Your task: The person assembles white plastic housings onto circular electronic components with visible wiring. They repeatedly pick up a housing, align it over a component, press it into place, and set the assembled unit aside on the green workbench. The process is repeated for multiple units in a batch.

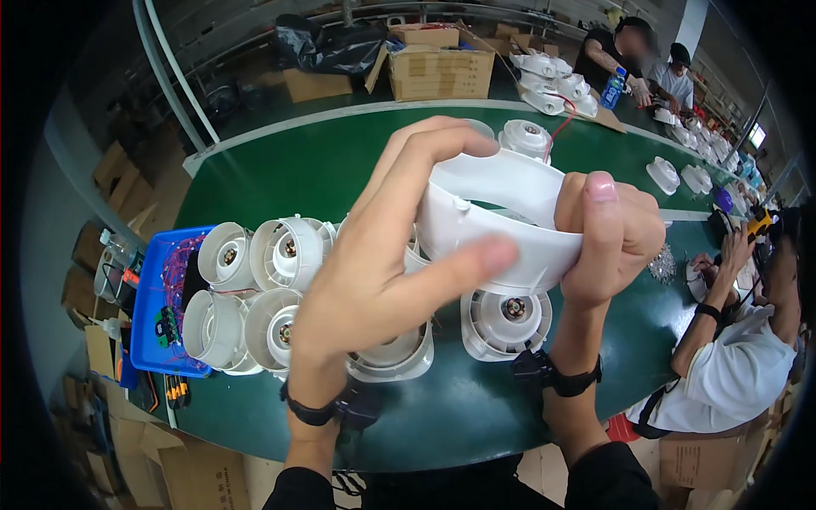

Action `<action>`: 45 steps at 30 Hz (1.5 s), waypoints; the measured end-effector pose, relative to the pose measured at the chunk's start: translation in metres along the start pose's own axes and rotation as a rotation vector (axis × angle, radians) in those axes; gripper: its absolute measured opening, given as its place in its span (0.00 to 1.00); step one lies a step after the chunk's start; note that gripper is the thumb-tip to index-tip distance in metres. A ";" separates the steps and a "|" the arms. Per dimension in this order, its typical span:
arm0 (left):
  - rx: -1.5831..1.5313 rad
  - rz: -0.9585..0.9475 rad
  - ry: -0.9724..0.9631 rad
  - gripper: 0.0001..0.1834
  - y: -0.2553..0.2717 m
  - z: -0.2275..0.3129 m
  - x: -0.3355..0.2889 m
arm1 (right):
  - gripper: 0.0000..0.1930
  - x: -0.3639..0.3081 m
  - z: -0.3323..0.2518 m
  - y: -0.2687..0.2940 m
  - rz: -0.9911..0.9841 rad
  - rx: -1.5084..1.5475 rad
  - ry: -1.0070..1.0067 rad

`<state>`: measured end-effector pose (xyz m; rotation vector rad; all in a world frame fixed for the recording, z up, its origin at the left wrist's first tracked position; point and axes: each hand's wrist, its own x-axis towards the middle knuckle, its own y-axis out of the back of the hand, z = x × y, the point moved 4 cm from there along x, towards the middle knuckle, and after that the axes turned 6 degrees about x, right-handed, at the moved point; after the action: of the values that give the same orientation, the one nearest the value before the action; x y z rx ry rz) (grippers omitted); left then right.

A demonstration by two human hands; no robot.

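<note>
Both hands hold up a white plastic ring-shaped housing (544,255) above the table, tilted so its round opening shows. My left hand (365,246) grips its left side, fingers over the upper rim and thumb along the outer wall. My right hand (616,229) is closed on the right side, with curled fingers inside the rim and thumb up. Below it, a white housing with a motor at its centre (507,327) sits on the table. Several similar white round housings (291,251) stand in rows to the left, some partly hidden by my left hand.
The green table (476,416) also carries a blue tray (140,314) of wires and small boards, and screwdrivers (177,393). A pile of metal screws (661,265) lies to the right. A co-worker (722,365) sits there; others work farther back. Cardboard boxes (442,75) stand behind.
</note>
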<state>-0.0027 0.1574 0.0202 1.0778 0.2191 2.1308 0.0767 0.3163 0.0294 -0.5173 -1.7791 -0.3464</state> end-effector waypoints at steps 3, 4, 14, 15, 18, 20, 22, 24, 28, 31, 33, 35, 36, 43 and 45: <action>0.068 -0.017 -0.067 0.46 0.002 0.003 -0.003 | 0.24 0.000 0.000 0.000 -0.009 0.028 -0.057; 0.087 -0.024 -0.073 0.48 0.005 0.005 -0.005 | 0.24 0.000 -0.001 -0.003 -0.005 0.048 -0.057; 0.025 -0.061 0.073 0.60 0.007 0.002 -0.003 | 0.18 0.007 -0.004 0.001 -0.063 0.025 0.023; -0.037 -0.009 0.104 0.56 0.006 0.003 -0.004 | 0.19 0.006 -0.004 -0.001 -0.082 0.009 0.051; 0.103 -0.017 0.045 0.53 0.005 0.009 -0.004 | 0.20 0.003 -0.003 -0.001 -0.067 0.022 0.072; 0.143 -0.055 0.001 0.54 -0.001 0.005 -0.003 | 0.20 0.003 -0.003 0.005 -0.044 0.008 0.049; 0.067 -0.050 0.029 0.54 0.004 0.010 -0.008 | 0.20 0.001 -0.005 0.000 -0.041 0.016 0.040; -0.076 0.046 0.138 0.55 0.005 0.011 -0.008 | 0.20 0.001 -0.008 -0.004 -0.060 0.009 0.054; 0.098 -0.064 0.118 0.55 0.006 0.004 -0.009 | 0.17 0.003 -0.010 0.001 -0.091 -0.015 0.055; 0.195 -0.178 0.064 0.53 0.011 0.007 -0.013 | 0.17 0.000 -0.006 -0.004 -0.088 0.032 0.011; 0.140 -0.130 0.046 0.47 0.014 0.011 -0.011 | 0.17 -0.002 -0.008 -0.011 -0.073 0.000 0.051; -0.088 0.036 0.236 0.45 0.015 0.017 -0.007 | 0.17 -0.002 -0.011 -0.017 -0.061 -0.030 0.083; -0.107 0.053 0.266 0.45 0.015 0.016 -0.009 | 0.17 -0.004 -0.013 -0.020 -0.062 -0.040 0.087; 0.141 -0.100 0.146 0.54 0.012 0.005 -0.011 | 0.18 0.001 -0.014 -0.013 -0.047 -0.087 0.016; 0.241 -0.146 0.064 0.54 0.014 0.006 -0.011 | 0.17 0.000 -0.012 -0.015 -0.051 -0.045 -0.002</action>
<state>-0.0014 0.1394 0.0233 1.0926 0.5798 2.0456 0.0794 0.2975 0.0328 -0.5049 -1.7926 -0.4222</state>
